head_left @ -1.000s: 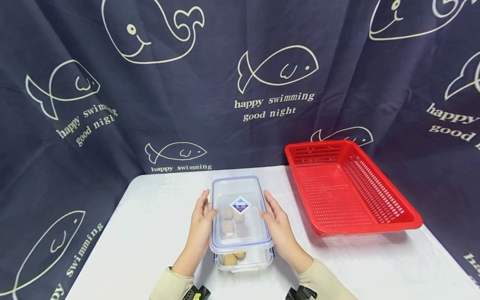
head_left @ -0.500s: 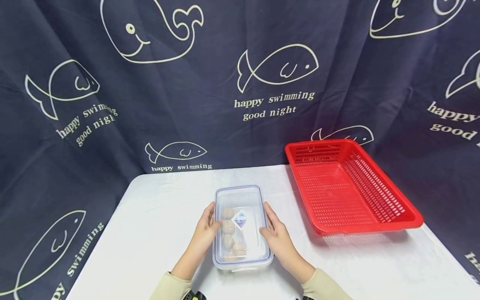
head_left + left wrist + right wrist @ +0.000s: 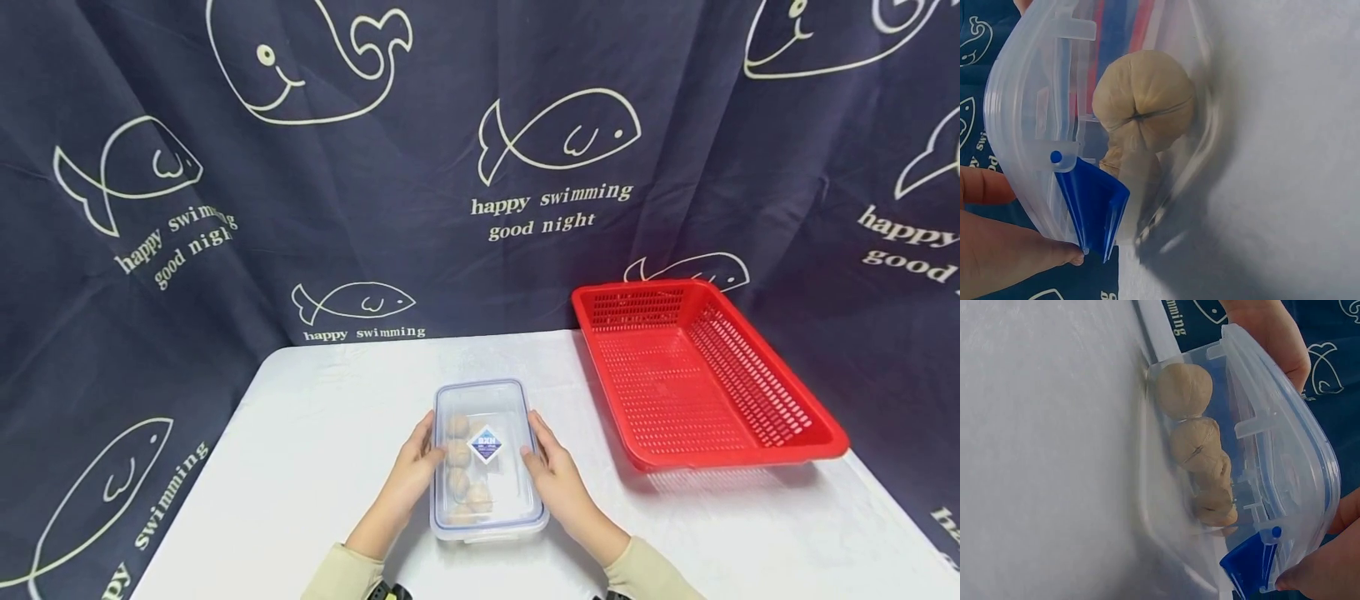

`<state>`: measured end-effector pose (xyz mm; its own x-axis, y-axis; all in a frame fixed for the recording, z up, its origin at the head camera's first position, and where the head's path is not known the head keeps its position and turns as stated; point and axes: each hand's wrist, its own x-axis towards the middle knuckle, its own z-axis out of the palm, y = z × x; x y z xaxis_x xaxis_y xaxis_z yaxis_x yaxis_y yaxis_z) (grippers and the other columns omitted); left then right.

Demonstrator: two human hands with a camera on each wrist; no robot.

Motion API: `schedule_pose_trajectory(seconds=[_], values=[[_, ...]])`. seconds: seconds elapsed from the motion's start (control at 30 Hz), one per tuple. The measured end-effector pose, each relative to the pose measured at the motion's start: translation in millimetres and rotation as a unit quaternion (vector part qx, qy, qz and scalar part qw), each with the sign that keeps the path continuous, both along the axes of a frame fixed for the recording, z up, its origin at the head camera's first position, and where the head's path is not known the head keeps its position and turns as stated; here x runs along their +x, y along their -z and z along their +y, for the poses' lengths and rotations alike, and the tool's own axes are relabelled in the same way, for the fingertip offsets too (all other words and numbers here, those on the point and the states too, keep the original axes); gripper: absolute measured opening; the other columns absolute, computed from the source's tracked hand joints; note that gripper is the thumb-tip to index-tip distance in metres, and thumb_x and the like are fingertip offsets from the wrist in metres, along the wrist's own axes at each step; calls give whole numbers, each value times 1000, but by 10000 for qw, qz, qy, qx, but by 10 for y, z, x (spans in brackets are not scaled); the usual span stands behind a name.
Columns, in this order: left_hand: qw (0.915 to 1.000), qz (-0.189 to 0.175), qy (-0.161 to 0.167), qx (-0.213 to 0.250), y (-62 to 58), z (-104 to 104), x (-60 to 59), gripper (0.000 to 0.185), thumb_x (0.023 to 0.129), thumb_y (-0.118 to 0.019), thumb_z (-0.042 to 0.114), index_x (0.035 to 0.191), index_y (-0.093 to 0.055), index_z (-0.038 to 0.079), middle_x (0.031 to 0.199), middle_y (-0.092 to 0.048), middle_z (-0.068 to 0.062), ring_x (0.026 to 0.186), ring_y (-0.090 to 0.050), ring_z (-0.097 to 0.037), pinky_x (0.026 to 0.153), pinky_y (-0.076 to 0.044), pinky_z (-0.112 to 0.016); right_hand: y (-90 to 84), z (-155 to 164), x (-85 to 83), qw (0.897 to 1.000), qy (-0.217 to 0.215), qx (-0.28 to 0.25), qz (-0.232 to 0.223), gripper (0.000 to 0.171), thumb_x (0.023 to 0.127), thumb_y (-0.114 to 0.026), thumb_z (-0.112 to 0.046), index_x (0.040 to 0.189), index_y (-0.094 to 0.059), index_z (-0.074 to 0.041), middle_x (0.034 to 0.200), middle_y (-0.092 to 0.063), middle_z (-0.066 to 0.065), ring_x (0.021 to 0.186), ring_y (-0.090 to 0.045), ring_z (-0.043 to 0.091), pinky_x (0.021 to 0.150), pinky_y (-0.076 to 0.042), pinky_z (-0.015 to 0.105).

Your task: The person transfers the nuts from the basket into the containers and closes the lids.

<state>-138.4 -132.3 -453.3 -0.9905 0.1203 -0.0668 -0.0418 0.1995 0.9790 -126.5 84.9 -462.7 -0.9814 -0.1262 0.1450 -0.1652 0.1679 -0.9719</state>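
A clear plastic lid [image 3: 491,400] with a blue seal and a diamond sticker lies over a clear food container [image 3: 1175,181] on the white table. Several tan walnuts [image 3: 1195,445] with creased shells show through the container's walls, mostly on its left side in the head view. My left hand [image 3: 411,467] holds the lid's left edge, my right hand [image 3: 557,471] its right edge, thumbs near the rim. A blue side latch [image 3: 1094,203] sticks out by the left thumb, and another blue latch [image 3: 1250,562] by the right thumb. Some fingers are hidden behind the rim.
A red perforated plastic basket [image 3: 667,392] stands at the right of the white table [image 3: 315,433], beyond my right hand. A dark blue curtain [image 3: 442,208] with fish drawings hangs behind the table.
Both hands have brought the lid down and toward me. It sat askew toward the back, leaving the container's front uncovered; now it covers the container.
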Motion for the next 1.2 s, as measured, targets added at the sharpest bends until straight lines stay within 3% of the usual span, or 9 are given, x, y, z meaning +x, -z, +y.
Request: schedule_pose_trajectory(seconds=[0.3,0.43,0.63,0.77,0.9,1.0,1.2], values=[[10000,43,44,-39,71,-8,3,62,96,-44,3,149,-14,-9,153,-14,-32,142,-12,-44,117,-11,-54,56,23,-11,9997,-64,205,-67,51,97,-45,3,144,-26,14,153,-20,30,142,-17,41,115,-17,39],[9995,53,31,-310,115,-19,12,60,99,-45,7,149,-15,-9,152,-16,-33,141,-15,-45,117,-14,-54,61,35,-18,9992,19,143,-361,54,97,-49,1,144,-26,14,151,-23,31,140,-23,41,113,-22,38],[9981,-472,-139,-371,148,-79,44,68,99,-51,22,146,-16,-14,148,-25,-36,138,-25,-47,116,-23,-54,1,90,-16,9922,100,-136,-1232,61,96,-55,-8,142,-23,19,146,-27,37,137,-28,44,112,-28,44],[9960,-744,-340,-351,110,-107,24,72,97,-56,24,143,-19,-17,139,-40,-35,128,-43,-45,111,-33,-55,-54,118,-37,9880,268,86,-1516,64,95,-59,-14,138,-27,22,139,-38,38,131,-38,47,110,-36,51],[9938,-603,-665,-653,80,-97,15,71,94,-62,20,141,-24,-18,123,-51,-27,109,-56,-35,102,-45,-51,-74,117,-56,9860,522,379,-1536,66,92,-64,-16,136,-32,22,125,-53,33,115,-54,41,101,-48,47],[9916,-302,-869,-907,70,-67,13,68,92,-64,15,139,-29,-18,112,-50,-19,97,-54,-26,91,-51,-44,-80,125,-73,9848,681,492,-1521,69,89,-68,-15,136,-33,21,117,-56,27,106,-57,33,94,-51,44],[9877,247,-1013,-1169,83,-5,38,54,89,-65,7,131,-41,-18,102,-47,-14,86,-50,-20,74,-50,-27,-61,199,-77,9755,475,426,-2104,78,90,-68,-27,136,-28,23,117,-55,25,111,-56,35,99,-48,48]])
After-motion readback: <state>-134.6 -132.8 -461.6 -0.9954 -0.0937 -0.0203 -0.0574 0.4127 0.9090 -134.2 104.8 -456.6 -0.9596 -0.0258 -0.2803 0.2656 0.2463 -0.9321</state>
